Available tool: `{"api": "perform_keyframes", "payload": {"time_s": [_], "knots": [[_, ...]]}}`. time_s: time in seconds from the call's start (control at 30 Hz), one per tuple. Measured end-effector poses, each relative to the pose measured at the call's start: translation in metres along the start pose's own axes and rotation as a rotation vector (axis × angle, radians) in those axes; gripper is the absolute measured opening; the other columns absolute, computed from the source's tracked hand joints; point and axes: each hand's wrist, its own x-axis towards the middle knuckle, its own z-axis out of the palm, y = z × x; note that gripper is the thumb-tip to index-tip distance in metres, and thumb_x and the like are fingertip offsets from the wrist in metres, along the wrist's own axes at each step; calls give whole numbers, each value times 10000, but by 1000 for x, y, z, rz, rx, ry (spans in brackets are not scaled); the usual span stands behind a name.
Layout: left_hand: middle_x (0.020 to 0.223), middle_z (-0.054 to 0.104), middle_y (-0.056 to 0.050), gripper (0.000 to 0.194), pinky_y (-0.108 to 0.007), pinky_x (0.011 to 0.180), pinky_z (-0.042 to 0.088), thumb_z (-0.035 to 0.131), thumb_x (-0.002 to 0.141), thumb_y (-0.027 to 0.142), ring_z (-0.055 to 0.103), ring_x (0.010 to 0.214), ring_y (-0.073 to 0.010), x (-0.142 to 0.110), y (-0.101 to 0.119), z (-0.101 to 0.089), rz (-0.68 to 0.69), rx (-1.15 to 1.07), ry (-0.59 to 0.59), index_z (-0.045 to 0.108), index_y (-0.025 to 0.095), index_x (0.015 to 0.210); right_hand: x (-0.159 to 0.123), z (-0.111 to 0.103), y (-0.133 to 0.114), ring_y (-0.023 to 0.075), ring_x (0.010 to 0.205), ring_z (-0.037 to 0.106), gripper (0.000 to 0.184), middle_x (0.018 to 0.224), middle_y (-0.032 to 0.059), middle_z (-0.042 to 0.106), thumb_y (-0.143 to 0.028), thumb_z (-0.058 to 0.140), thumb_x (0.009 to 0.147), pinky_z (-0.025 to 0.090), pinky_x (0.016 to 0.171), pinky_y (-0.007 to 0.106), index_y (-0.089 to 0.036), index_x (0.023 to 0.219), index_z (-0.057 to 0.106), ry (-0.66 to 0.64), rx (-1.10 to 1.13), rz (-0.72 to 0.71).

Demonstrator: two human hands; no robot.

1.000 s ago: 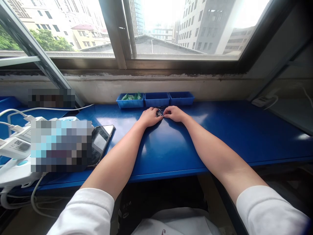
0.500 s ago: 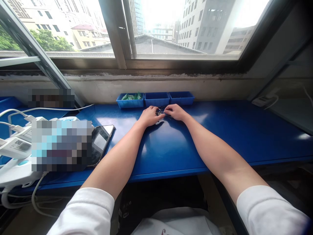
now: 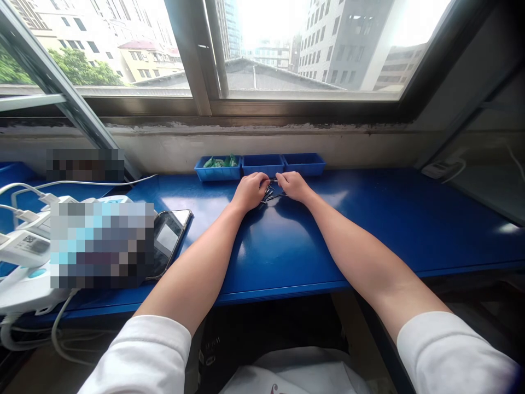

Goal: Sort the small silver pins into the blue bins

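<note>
Small slender metal pieces (image 3: 268,195), dark and silvery, lie in a loose pile on the blue tabletop (image 3: 283,246); they are too small to name exactly. My left hand (image 3: 251,191) is just left of the pile, fingers curled and closed. Opposite it, my right hand (image 3: 293,185) is closed in a pinch. Between the two sets of fingertips runs a thin metal piece (image 3: 273,180), gripped from both sides just above the pile. The palms and most fingertips are hidden from view.
Behind my hands stand three blue bins: a left bin (image 3: 217,172) with green plastic packets, a middle bin (image 3: 262,166) and a right bin (image 3: 304,164). A phone (image 3: 174,232) and a white power strip (image 3: 24,284) with plugs and cables lie left. A window is beyond.
My left hand has drawn back from over the pile and curled its fingers, so more pieces show. The fingertips of both hands now meet a thin metal piece slightly farther from me.
</note>
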Motion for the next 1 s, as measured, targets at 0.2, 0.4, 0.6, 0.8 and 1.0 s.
{"api": "perform_keyframes", "payload": {"time_s": [0.2, 0.4, 0.6, 0.8, 1.0], "knots": [[1012, 653, -76, 307, -331, 894, 445, 358, 925, 306, 594, 978, -218, 1, 0, -1, -72, 50, -23, 640, 209, 997, 0, -1, 0, 130, 587, 553, 384, 624, 17, 636, -520, 503, 827, 422, 608, 254, -168, 745, 633, 31, 354, 79], [1005, 651, -81, 305, -334, 885, 444, 367, 922, 319, 596, 968, -223, 1, -2, -1, -42, 31, 6, 635, 193, 995, 0, -6, -2, 132, 645, 576, 355, 777, 44, 688, -506, 590, 746, 423, 553, 236, -167, 824, 663, 5, 589, 103], [1206, 586, -114, 442, -359, 951, 411, 430, 890, 449, 538, 1120, -262, 0, 0, 0, -174, 87, -64, 540, 165, 1210, 3, -7, 12, 201, 891, 602, 333, 978, 68, 697, -384, 537, 780, 478, 810, 324, -164, 991, 669, 258, 237, 126], [1241, 560, -136, 561, -377, 962, 394, 392, 869, 570, 524, 1144, -293, -2, -5, 5, -238, 135, -220, 539, 169, 1232, 3, -11, 29, 315, 1203, 402, 568, 1339, 84, 532, -296, 524, 765, 355, 999, 487, -168, 1318, 501, 296, -243, 278], [1262, 545, -129, 618, -369, 961, 389, 347, 862, 628, 522, 1142, -296, -3, -6, 5, -242, 149, -280, 545, 178, 1236, 7, -12, 42, 351, 1218, 335, 782, 1528, 76, 248, -348, 549, 739, 336, 973, 573, -234, 1454, 253, 221, -315, 449]]}}
